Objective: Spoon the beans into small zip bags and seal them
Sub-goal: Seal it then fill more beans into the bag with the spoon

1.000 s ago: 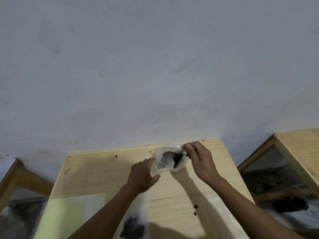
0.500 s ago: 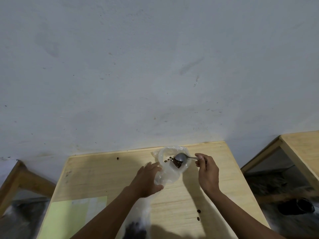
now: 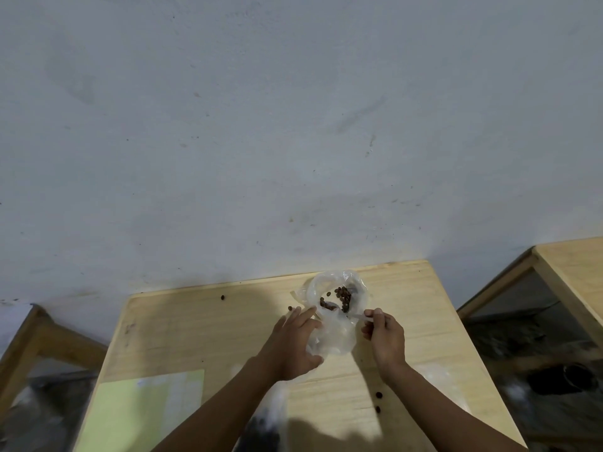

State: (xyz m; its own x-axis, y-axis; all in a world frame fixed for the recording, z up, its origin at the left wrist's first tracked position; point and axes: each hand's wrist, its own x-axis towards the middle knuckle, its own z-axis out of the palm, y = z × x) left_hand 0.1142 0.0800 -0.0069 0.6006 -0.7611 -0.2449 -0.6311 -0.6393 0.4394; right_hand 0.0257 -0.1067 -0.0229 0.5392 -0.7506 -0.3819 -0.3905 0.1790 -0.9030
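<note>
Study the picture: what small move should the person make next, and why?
Probably lift the spoon back out with a scoop. The right hand pinches its handle with the bowl inside the open bag of beans, while the left hand steadies the plastic. No small zip bag is clearly visible.

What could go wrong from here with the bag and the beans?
1. The clear bag is limp and only the left hand steadies it; if its mouth sags, beans may roll out.
2. Loose beans already lie on the table, like one near the bag, so more could scatter.
3. The spoon handle is pinched lightly by the right hand and might slip.
</note>
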